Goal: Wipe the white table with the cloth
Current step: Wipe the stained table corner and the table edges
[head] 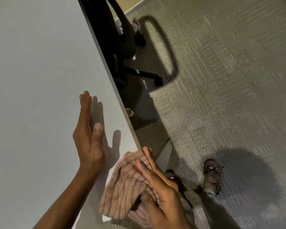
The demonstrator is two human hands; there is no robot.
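The white table fills the left half of the view, and its right edge runs diagonally from top centre to bottom centre. My left hand stands on its edge on the tabletop near that rim, fingers straight and together, holding nothing. A pink cloth with dark stripes lies bunched at the table's near right corner, partly hanging over the edge. My right hand lies over the cloth's right side and holds it, fingers extended along it.
A black office chair with a wheeled base stands beside the table's right edge on grey carpet. My feet in sandals are at the lower right. A small pale cup-like object sits on the floor under the rim.
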